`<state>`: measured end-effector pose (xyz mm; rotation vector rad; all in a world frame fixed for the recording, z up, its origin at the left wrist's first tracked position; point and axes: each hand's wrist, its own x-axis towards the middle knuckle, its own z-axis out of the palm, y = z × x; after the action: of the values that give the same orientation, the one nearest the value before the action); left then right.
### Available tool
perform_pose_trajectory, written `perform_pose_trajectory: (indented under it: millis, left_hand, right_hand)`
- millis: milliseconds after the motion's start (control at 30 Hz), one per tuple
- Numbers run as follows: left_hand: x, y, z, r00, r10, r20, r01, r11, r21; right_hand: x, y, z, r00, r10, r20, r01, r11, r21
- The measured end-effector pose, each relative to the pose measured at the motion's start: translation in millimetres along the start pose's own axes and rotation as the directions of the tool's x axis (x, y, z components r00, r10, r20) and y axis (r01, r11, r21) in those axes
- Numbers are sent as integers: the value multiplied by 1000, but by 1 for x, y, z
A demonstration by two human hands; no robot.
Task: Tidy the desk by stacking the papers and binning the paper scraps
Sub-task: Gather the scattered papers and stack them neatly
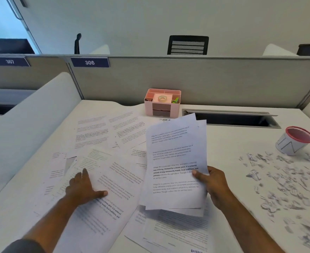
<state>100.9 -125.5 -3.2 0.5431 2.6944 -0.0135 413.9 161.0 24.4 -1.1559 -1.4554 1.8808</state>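
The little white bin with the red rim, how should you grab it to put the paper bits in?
Grip the bin round its white side wall, just under the red rim, coming from the near right side. It sits tilted with its mouth facing away, so the wall is the easiest part to wrap a hand around. The scraps lie just in front of it.

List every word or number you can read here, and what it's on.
"306": blue plate on the partition.
"307": blue plate further left.
"Village life is a peaceful, close-knit...": held sheets in the right hand; the rest blurs.
"ENTERPR...": cut-off sheet at the bottom edge.
Other papers: too blurred.
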Motion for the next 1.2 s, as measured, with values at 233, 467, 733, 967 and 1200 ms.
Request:
perform_pose_trajectory:
  millis: [233, 467, 733, 967, 1200]
  left_hand:
    - [3, 0, -14, 1000, -17, 23, 15, 996, 87]
    - [13, -2, -20, 997, -54, 61, 46, 992, 116]
    - [22, -5, -31, 993, 118, -22, -119, 951, -286]
    - [16, -5, -84, 950, 245, -194, -296, 906, -304]
    - [13, -9, -150, 888, 247, -389, -443, 692, -570]
  right_hand:
    - [-2, 2, 6, 1000, -8, 2, 8, 1000, -7]
    - [-3, 0, 8, 1000, -23, -9, 23, 1000, 2]
    - [-7, -1, 12, 999, -46, -8, 46, 999, -2]
    - [-5, -5, 10, 996, -72, -47, 72, 997, 13]
    - [2, -9, 2, 990, -90, -111, 95, 995, 37]
